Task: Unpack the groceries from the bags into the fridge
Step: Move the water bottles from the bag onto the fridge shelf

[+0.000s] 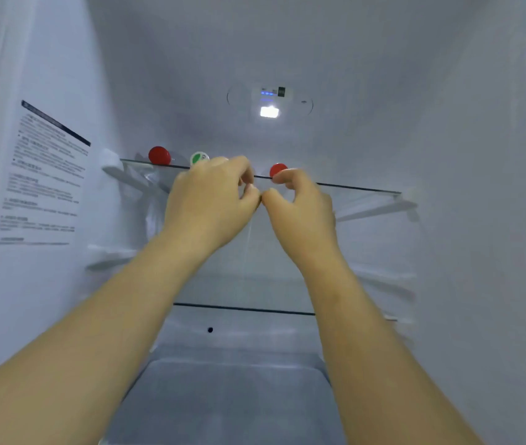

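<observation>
I look up into an open fridge. On the upper glass shelf [358, 188] lie a red-capped item [159, 155] at the left, a green-and-white capped item [198, 158] beside it, and a second red cap [276, 169] near the middle. My left hand [210, 200] is raised at the shelf's front edge, fingers curled, just right of and below the green-and-white cap. My right hand [300, 207] is curled too, its index finger touching the second red cap from below. The two thumbs meet. Nothing shows inside either hand.
A lower glass shelf [242, 308] crosses behind my forearms, with a clear drawer [229, 380] beneath it. The fridge light and control panel [269, 104] glow on the back wall. A printed label [43, 175] covers the left wall. Shelf rails line both side walls.
</observation>
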